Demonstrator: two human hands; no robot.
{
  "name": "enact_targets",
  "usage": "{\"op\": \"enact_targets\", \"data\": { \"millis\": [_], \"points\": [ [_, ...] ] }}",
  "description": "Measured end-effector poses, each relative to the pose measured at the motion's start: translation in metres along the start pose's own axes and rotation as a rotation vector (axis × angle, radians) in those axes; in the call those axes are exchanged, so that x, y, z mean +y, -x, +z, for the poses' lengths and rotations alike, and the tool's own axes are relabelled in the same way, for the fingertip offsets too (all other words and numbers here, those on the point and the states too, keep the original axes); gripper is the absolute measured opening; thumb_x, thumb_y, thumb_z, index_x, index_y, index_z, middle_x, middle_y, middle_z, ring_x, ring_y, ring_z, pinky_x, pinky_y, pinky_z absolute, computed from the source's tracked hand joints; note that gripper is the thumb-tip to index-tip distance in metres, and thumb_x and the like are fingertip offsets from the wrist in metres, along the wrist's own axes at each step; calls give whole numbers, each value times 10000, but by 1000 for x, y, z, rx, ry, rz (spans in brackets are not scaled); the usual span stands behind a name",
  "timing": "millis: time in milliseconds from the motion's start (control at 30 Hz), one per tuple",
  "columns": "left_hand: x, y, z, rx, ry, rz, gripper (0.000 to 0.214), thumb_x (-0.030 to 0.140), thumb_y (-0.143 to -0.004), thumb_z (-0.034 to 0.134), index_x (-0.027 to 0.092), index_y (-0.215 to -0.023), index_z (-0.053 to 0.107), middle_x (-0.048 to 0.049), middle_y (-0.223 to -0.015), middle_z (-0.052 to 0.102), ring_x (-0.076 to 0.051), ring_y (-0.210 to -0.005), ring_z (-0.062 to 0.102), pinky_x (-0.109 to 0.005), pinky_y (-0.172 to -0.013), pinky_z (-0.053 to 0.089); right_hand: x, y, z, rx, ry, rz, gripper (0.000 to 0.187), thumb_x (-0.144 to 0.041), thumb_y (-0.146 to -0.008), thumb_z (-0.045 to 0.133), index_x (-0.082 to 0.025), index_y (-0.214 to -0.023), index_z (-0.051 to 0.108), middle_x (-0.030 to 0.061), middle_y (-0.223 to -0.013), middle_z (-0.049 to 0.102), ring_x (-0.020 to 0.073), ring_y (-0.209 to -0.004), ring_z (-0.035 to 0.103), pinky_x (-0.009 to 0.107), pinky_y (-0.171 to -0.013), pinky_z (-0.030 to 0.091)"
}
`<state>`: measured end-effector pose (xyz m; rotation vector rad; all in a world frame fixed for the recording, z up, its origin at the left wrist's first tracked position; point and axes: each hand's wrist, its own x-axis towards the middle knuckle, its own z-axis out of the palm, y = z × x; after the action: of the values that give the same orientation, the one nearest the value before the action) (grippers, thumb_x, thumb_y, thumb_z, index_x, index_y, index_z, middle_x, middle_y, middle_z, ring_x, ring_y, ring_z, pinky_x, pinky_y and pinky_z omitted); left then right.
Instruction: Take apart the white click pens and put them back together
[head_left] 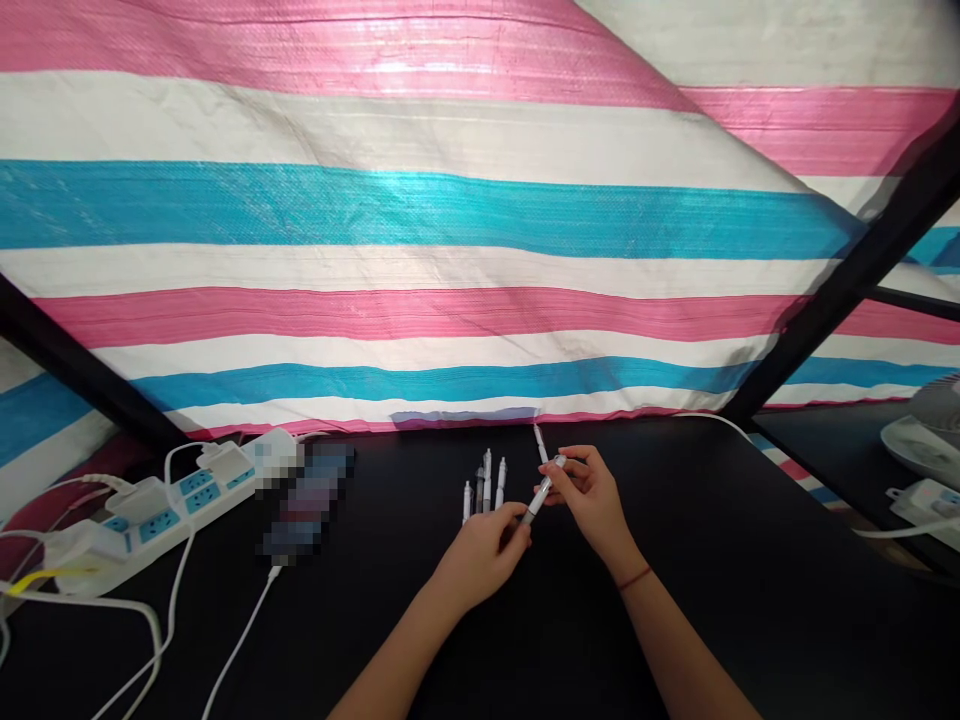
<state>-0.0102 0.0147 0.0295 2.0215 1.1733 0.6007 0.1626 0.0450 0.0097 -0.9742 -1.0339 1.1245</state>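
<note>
Between my two hands is a white and clear pen [541, 492], tilted with its upper end to the right. My left hand [484, 555] pinches its lower end. At the upper end, the fingers of my right hand [596, 500] are closed on the same pen. Several other white pens [487, 480] lie side by side just beyond my left hand, their near ends partly hidden by it; one among them is darker grey. A single white pen [540, 442] lies farther back, beyond my right hand.
A white power strip [161, 525] with plugs and cables lies at the left. Beside it a blurred phone [307, 505] has a white charging cable [240, 640]. A striped sheet [450, 230] hangs behind the black table [540, 650]. Black frame bars [847, 270] slant on both sides.
</note>
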Motion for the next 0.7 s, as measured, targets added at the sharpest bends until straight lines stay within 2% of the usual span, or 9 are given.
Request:
{"op": "enact_targets", "data": {
  "millis": [233, 400, 467, 600, 700],
  "points": [
    [-2, 0, 3, 26, -25, 17, 175, 268, -883, 419, 213, -905, 584, 24, -711, 628, -127, -611, 550, -224, -585, 368, -3, 2, 2, -4, 5, -23, 436, -436, -676, 751, -211, -933, 479, 20, -743, 687, 212, -596, 694, 306, -502, 580],
    [-5, -2, 3, 99, -15, 11, 162, 279, -873, 445, 212, -924, 584, 31, -685, 587, -125, -609, 533, -228, -596, 376, -2, 1, 4, 22, 22, 0, 600, -478, -629, 759, -239, -1099, 473, 72, -970, 681, 222, -668, 697, 325, -509, 588],
    [-7, -3, 4, 130, -17, -3, 148, 283, -861, 467, 210, -916, 583, 29, -680, 577, -128, -619, 530, -230, -603, 383, -1, 0, 3, 19, 52, 9, 636, -464, -625, 765, -238, -1145, 477, 71, -970, 675, 210, -662, 688, 324, -506, 591],
    [-10, -3, 7, 129, -5, -21, 130, 284, -837, 504, 211, -913, 580, 31, -674, 568, -132, -628, 529, -232, -603, 391, 1, 0, -1, -26, 74, 3, 551, -430, -657, 759, -211, -1103, 519, 46, -844, 684, 201, -668, 681, 330, -553, 599],
    [-12, -3, 8, 123, 10, -21, 130, 284, -827, 520, 215, -923, 574, 36, -675, 564, -128, -624, 526, -232, -603, 393, 0, 1, -1, -35, 69, -13, 505, -445, -670, 747, -208, -1065, 538, 53, -844, 694, 202, -675, 680, 342, -579, 600]
  ]
}}
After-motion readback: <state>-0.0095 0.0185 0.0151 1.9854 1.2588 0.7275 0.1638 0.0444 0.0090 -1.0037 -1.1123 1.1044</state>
